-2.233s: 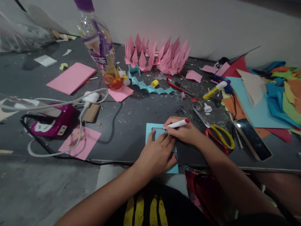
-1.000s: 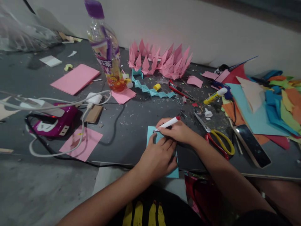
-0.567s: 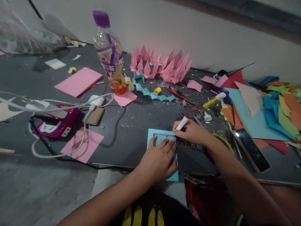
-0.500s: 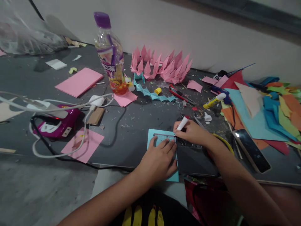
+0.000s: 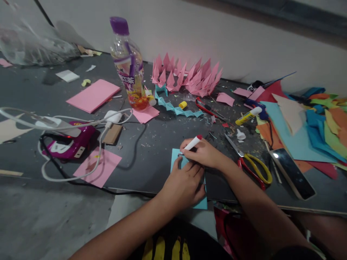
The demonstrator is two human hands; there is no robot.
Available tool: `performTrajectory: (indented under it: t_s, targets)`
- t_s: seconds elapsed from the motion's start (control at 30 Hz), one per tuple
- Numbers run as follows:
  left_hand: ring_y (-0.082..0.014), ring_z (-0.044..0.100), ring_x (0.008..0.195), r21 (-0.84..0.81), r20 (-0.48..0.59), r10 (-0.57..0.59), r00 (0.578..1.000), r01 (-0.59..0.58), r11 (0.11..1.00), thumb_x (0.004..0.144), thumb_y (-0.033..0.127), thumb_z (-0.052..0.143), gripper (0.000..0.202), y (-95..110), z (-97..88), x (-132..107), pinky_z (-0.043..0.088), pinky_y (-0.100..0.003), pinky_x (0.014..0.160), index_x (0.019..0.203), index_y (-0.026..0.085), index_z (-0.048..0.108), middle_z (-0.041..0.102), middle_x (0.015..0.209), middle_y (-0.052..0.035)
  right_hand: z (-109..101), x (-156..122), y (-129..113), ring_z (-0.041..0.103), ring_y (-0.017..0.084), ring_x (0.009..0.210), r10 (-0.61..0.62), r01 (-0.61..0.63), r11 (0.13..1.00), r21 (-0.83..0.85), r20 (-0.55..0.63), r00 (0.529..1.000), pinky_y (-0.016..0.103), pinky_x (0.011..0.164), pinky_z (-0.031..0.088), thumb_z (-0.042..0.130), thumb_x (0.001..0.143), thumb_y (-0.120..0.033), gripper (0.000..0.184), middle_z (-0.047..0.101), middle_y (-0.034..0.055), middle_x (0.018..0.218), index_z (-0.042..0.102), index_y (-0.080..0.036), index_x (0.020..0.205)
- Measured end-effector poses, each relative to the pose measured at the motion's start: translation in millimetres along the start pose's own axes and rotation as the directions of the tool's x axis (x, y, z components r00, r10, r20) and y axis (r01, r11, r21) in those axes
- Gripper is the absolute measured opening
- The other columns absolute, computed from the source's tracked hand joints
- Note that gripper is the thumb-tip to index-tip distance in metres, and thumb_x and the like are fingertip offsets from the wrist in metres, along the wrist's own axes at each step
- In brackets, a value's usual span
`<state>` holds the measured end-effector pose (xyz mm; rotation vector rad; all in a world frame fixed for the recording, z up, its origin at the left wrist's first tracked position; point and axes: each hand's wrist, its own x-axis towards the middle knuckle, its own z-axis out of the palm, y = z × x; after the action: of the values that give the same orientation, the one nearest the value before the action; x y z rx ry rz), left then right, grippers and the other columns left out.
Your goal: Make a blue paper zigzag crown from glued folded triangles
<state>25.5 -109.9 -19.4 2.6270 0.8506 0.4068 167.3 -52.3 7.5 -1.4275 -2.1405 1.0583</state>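
My right hand (image 5: 203,153) grips a white marker with a red end (image 5: 193,143). Its lower end meets the top left part of a light blue sheet of paper (image 5: 175,166) at the table's front edge. Flat on that sheet lies my left hand (image 5: 183,186), fingers stretched out, pressing down what looks like a clear ruler; most of it is covered by both hands. Right of my right hand are scissors with red and yellow handles (image 5: 256,168), lying partly opened.
A drink bottle (image 5: 130,72) stands behind, beside folded pink paper pieces (image 5: 189,77) and a blue folded strip (image 5: 176,109). On the left sits a purple power socket (image 5: 73,144) with looped cables. A phone (image 5: 294,173) and coloured paper (image 5: 295,144) lie right.
My right hand has moved left along the blue sheet with the marker, from its top right corner to its top left. The scissors are now uncovered. My left hand stays on the sheet.
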Motion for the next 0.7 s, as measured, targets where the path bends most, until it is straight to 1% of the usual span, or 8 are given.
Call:
performTrajectory:
  t_s: [0.17,0.3,0.53,0.7]
  targets:
    - [-0.0248,0.048,0.115,0.001,-0.005,0.006,1.000,-0.006,1.000,0.087,0.035,0.046,0.040,-1,0.5,0,0.030,-0.052,0.103,0.120,0.014,0.053,0.060,0.122,-0.0078,6,-5,2,0.056,0.014,0.072,0.028,-0.025,0.995,0.097,-0.030,0.999,0.026,0.068,0.042,0.050,0.080,-0.025,0.013,0.063,0.0011,0.075,0.061,-0.019,0.078]
    - [-0.0250,0.047,0.118,0.020,-0.009,0.015,1.000,-0.015,1.000,0.088,0.036,0.044,0.043,-1,1.4,0,0.030,-0.052,0.103,0.124,0.014,0.050,0.058,0.125,-0.0083,3,-15,5,0.058,0.015,0.077,0.017,-0.012,0.997,0.083,-0.054,0.998,0.028,0.071,0.043,0.049,0.080,-0.025,0.014,0.065,0.0029,0.082,0.062,-0.019,0.081]
    - [-0.0241,0.048,0.119,-0.004,-0.002,-0.002,1.000,0.001,1.000,0.089,0.037,0.041,0.044,-1,2.6,-1,0.029,-0.053,0.103,0.125,0.013,0.050,0.058,0.126,-0.0089,-17,-30,19,0.053,0.014,0.064,0.171,-0.170,0.985,0.016,-0.081,0.982,0.026,0.062,0.040,0.050,0.073,-0.025,0.011,0.059,-0.0011,0.065,0.059,-0.020,0.069]
    - [-0.0242,0.049,0.119,0.010,-0.006,-0.003,1.000,0.004,1.000,0.089,0.037,0.041,0.042,-1,2.8,-2,0.029,-0.052,0.103,0.124,0.015,0.051,0.056,0.128,-0.0096,-24,-38,32,0.048,0.013,0.058,0.185,-0.187,0.982,-0.008,-0.110,0.977,0.026,0.058,0.036,0.050,0.072,-0.024,0.010,0.053,-0.0035,0.058,0.057,-0.020,0.066]
